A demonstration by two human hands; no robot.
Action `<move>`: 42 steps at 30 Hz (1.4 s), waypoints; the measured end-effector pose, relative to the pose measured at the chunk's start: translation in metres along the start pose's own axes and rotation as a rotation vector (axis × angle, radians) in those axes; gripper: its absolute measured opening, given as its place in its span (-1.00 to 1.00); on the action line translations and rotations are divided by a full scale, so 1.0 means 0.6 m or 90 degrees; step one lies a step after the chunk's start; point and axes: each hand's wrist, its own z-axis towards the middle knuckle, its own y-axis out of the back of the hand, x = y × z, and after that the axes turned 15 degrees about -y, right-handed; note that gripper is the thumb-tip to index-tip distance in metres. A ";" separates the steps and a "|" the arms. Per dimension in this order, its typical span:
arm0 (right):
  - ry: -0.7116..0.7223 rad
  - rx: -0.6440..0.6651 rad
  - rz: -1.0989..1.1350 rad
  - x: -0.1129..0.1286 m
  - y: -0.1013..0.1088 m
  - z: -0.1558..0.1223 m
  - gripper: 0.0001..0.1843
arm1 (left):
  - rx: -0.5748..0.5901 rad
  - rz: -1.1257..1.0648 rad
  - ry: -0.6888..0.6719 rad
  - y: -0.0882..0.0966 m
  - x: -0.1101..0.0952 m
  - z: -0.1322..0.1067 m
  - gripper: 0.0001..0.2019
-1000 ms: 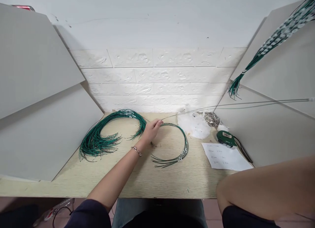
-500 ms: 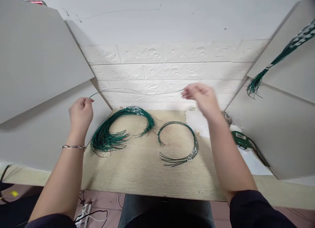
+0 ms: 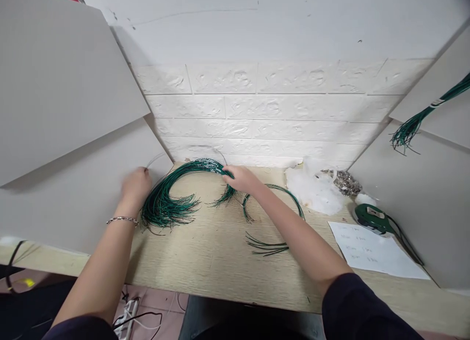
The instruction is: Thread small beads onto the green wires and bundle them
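Can see bare left hand [image 3: 136, 187] only blurred, thin grey wire [image 3: 222, 156] too faint to trace, round green-wire coil [image 3: 284, 190] partly hidden behind bare right forearm [image 3: 290, 222], hanging green-wire bundle [image 3: 428, 110] cut off rightward.

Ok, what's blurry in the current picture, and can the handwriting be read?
Head view: the left hand is blurred, while the right hand looks sharper; in the same head view, the handwriting on the paper is too faint to read.

The table [image 3: 216, 269] carries two green wire bundles [image 3: 160, 207] and paper [image 3: 378, 252].

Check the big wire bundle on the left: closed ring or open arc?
Open arc. The big wire bundle curves round, but its frayed ends lie apart, with table showing between.
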 end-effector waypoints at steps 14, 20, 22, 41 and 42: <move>0.028 -0.006 -0.128 -0.009 -0.035 -0.015 -0.61 | 0.236 0.216 -0.039 -0.009 -0.036 -0.001 -0.53; 0.071 -0.070 -0.178 -0.001 -0.042 -0.022 -0.51 | 0.069 0.132 -0.305 -0.057 -0.162 0.026 -0.50; 0.089 -0.076 -0.188 0.002 -0.044 -0.026 -0.50 | 0.068 0.107 -0.367 -0.078 -0.194 0.045 -0.49; 0.008 -0.012 -0.190 -0.020 -0.042 -0.026 -0.55 | 0.120 0.156 -0.422 -0.116 -0.193 0.110 -0.54; 0.002 -0.008 -0.191 -0.021 -0.042 -0.026 -0.55 | 0.127 0.160 -0.416 -0.114 -0.190 0.110 -0.58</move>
